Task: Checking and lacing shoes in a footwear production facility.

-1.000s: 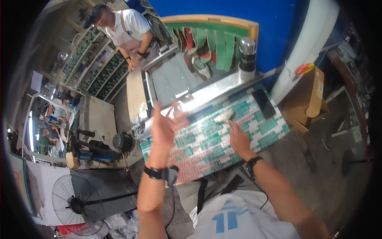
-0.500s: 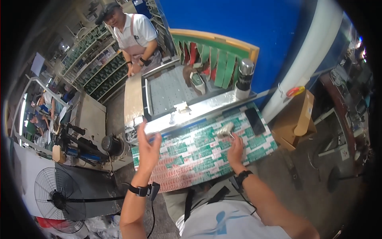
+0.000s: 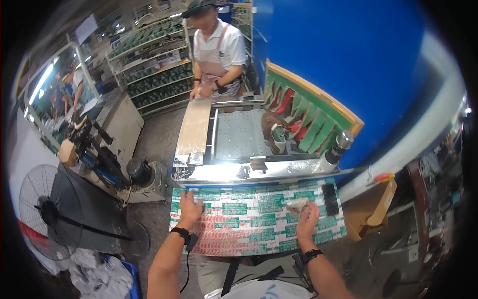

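The left hand [image 3: 189,209] was at 9 o'clock of the table [image 3: 269,236], open, with the palm down and the fingers spread toward 12 o'clock; its forearm came from 7 o'clock. Whether it pressed on the table, I could not tell. The right hand [image 3: 307,220] was at 3 o'clock, its forearm coming from 5 o'clock, with the fingers bent and closed on one end of a pale bundle [image 3: 297,203]. This bundle was at 2 o'clock, and a black phone [image 3: 330,200] lay near it, toward 3 o'clock
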The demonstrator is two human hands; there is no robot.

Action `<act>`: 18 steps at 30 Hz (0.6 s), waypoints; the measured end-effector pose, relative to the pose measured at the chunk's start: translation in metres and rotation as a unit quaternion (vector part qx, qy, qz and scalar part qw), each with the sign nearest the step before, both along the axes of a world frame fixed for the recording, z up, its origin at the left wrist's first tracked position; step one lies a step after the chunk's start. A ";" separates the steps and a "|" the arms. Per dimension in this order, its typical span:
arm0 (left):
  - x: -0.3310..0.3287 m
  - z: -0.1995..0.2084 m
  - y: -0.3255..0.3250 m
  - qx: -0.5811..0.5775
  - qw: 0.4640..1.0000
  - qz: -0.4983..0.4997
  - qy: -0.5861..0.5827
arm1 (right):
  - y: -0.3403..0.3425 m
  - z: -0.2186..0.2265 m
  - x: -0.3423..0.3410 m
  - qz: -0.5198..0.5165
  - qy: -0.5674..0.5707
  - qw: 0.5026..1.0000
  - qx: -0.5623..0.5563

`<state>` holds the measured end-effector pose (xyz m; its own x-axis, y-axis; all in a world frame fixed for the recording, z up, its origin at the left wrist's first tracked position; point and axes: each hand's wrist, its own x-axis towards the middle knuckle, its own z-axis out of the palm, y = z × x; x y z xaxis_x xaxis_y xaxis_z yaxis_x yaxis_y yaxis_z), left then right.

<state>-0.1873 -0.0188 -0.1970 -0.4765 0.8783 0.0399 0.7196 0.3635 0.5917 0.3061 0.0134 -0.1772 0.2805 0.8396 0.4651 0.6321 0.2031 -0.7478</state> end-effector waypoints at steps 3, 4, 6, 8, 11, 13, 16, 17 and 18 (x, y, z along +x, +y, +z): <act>0.023 -0.016 -0.003 0.018 0.994 -0.016 0.104 | 0.039 0.042 -0.012 0.085 -0.012 0.996 0.032; 0.027 -0.021 -0.004 0.016 0.995 -0.007 0.099 | 0.063 0.054 -0.019 0.103 -0.005 0.995 0.017; 0.037 -0.027 -0.014 0.036 0.987 -0.009 0.158 | 0.116 0.069 -0.031 0.127 -0.035 0.991 -0.001; 0.043 -0.013 -0.010 0.000 0.991 -0.008 0.136 | 0.181 0.070 -0.034 0.129 -0.081 0.988 -0.002; 0.048 -0.007 -0.005 0.003 0.992 -0.009 0.124 | 0.278 0.062 -0.046 0.116 -0.160 0.979 -0.040; 0.050 -0.004 -0.005 -0.008 0.993 -0.004 0.117 | 0.319 0.072 -0.070 0.111 -0.186 0.969 -0.121; 0.049 -0.008 -0.005 -0.010 0.995 -0.011 0.102 | 0.365 0.086 -0.096 0.211 -0.230 0.925 -0.218; 0.046 -0.006 -0.006 0.006 0.992 -0.005 0.123 | 0.368 0.090 -0.111 0.219 -0.235 0.919 -0.229; 0.042 -0.004 -0.007 0.023 0.989 0.003 0.147 | 0.368 0.095 -0.136 0.165 -0.269 0.909 -0.271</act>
